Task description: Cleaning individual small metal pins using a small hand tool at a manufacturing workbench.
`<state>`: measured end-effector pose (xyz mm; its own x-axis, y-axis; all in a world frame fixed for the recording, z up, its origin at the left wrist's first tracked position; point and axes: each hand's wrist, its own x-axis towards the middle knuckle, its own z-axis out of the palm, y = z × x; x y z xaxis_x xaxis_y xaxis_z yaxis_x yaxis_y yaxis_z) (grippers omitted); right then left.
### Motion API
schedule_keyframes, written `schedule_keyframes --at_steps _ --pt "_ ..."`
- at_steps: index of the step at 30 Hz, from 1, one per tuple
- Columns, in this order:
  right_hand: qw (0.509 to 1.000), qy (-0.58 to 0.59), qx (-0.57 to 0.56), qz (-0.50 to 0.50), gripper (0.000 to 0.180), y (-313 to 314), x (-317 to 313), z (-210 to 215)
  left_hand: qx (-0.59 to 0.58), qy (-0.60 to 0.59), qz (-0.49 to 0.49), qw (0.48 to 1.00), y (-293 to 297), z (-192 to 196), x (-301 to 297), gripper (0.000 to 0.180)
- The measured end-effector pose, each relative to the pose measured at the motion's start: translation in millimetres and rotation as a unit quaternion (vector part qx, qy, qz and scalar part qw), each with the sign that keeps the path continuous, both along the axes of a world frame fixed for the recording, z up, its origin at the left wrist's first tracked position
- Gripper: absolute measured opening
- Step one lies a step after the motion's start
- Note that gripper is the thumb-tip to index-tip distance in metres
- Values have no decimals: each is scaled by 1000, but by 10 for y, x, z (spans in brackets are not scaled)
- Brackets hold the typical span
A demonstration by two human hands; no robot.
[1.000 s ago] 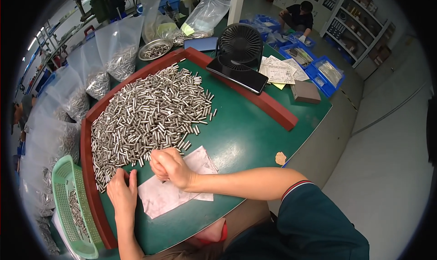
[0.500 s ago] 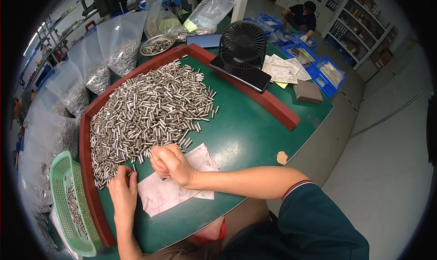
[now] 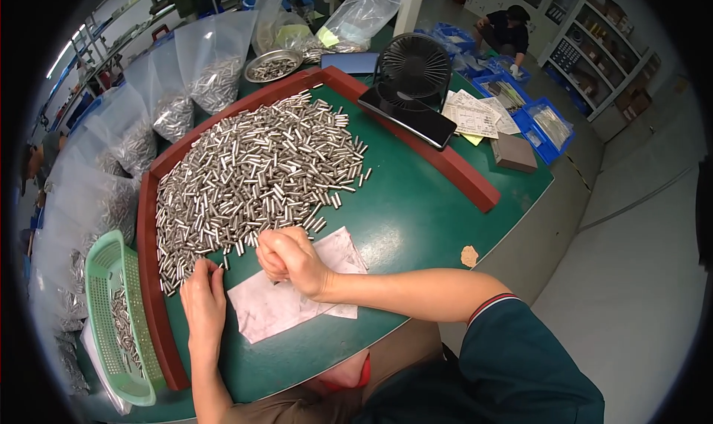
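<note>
A large heap of short shiny metal pins (image 3: 252, 175) covers the left half of the green tabletop. At its near edge my left hand (image 3: 203, 301) has thumb and fingers drawn together among the lowest pins; whatever sits between the fingertips is too small to make out. My right hand (image 3: 295, 264) is closed in a fist over a smudged white cloth (image 3: 260, 312), just below the heap. Its curled fingers hide anything inside.
Red-brown bars (image 3: 148, 268) border the heap. Left of them stands a green basket (image 3: 96, 290) with pins, beside clear bags of pins (image 3: 215, 79). A metal bowl (image 3: 273, 67), black fan (image 3: 413, 66), phone (image 3: 408, 117), papers (image 3: 475, 116) and brown block (image 3: 514, 153) lie beyond. Another person (image 3: 505, 32) crouches farther back.
The whole view has shifted slightly, with the table appearing a little farther right. My left fingertips have closed in at the heap's edge; a dark pin seen between them earlier no longer shows. The right fist stays closed.
</note>
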<state>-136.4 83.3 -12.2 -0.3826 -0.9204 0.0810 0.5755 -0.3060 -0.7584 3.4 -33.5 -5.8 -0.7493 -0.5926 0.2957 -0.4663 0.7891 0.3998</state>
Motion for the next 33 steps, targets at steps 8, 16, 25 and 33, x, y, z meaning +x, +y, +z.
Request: schedule_keyframes --at_steps 8,16,25,33 --pt "999 29 -7 -17 38 22 -90 -1 656 252 -39 710 -113 6 -7 8" --pt "1000 -10 6 3 37 -5 -52 33 678 244 -40 692 -151 -62 73 12" --pt "1000 -4 11 3 35 20 -76 53 675 234 -36 699 -135 -52 38 12" --pt "1000 -7 6 0 35 18 -86 57 679 225 -36 697 -143 -40 20 15"
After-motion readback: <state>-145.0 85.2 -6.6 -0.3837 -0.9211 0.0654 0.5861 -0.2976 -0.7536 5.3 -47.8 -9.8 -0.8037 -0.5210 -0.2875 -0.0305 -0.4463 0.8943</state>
